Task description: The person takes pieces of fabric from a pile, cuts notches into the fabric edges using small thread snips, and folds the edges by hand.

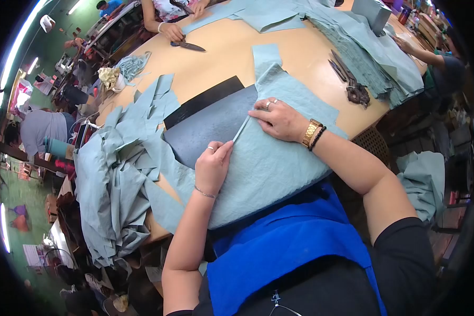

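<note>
Panel [213, 126]: dark, smooth, faint sheen
Garment piece [279, 158]: pale blue-green cloth, matt, finely creased
Surface [216, 68]: light tan, smooth, softly glossy
Shears [341, 71]: dark metal, cloth-wrapped handles
Apron [295, 237]: bright blue cloth, matt
Watch [311, 132]: gold-coloured metal, shiny

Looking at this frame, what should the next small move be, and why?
Probably press the narrow fold flat: the left hand and right hand pinch the pale blue-green cloth at its edge, and that fold seems to run between them.
</note>
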